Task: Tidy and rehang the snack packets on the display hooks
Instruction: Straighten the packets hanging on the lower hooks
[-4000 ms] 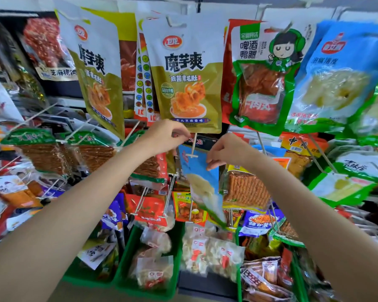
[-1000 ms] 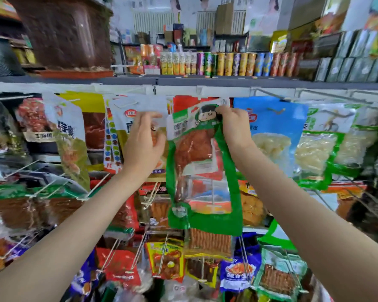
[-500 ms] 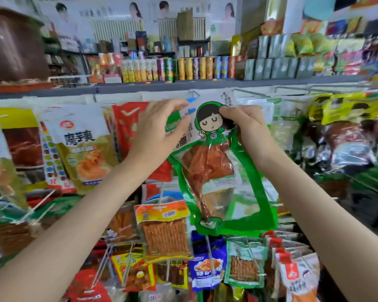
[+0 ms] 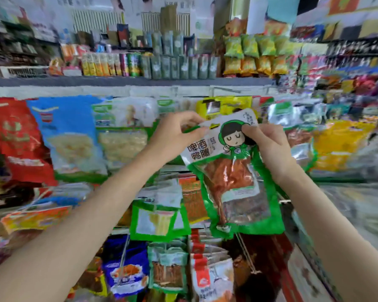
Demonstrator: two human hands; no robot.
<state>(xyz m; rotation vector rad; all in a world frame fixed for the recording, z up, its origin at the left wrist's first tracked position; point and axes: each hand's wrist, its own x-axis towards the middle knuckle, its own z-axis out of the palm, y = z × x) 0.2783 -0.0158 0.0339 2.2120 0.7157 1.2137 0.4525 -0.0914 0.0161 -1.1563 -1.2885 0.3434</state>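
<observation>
The shiny green and white plastic snack packet with a cartoon girl's face and a red-brown meat leg inside [image 4: 231, 171] is up in the air, in front of the display rack, not hanging on any hook. Its long side runs up and down, tipped a little so the bottom swings to the right. The top edge, where the hanging hole should be, sits between the two hands. I cannot see the hole.

The left hand [image 4: 175, 136] pinches the top left corner of the packet with curled fingers and thumb. The right hand [image 4: 268, 144] pinches the top right part, its thumb lying on the cartoon face. Both hands are just as near to the packet, one on each side, so both can guide it.

The next move is likely to push the top edge away and up onto a hook. The top rail of the white display rack [image 4: 183, 90] lies just above and behind the hands. No bare hook shows clearly, because the picture is blurry there.

Behind the packet hang a yellow shiny bag [image 4: 225, 105] and a pale see-through bag with a green border [image 4: 122, 147]. To the left are a blue bag [image 4: 68, 131] and a red bag [image 4: 15, 138]. Below hang many small packets. Above the rack, a grey shelf [image 4: 118, 80] holds tall cans and bags.
</observation>
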